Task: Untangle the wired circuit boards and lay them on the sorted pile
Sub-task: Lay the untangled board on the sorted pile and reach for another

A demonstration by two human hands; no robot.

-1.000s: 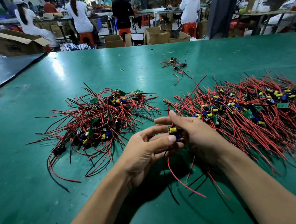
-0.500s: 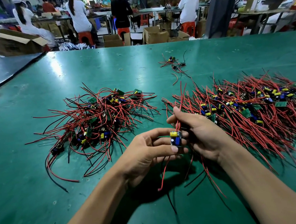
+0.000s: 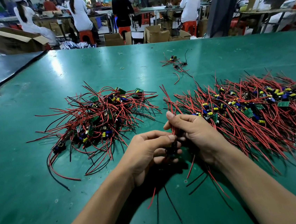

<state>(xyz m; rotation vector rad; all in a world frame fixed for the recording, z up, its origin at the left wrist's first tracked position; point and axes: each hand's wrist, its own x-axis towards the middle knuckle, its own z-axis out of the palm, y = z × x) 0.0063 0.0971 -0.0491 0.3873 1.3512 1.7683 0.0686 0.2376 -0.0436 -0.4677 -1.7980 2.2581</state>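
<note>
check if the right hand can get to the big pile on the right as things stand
Probably yes. The right hand sits just at the left edge of the big pile, with nothing between. It is pinching red wires of the board that the left hand holds, though.

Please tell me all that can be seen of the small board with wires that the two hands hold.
The held board is small, dark and blurred, mostly hidden between the fingers of the left hand, above the green table. Its thin red and black wires hang below; several red ones rise through the right hand, which pinches them.
</note>
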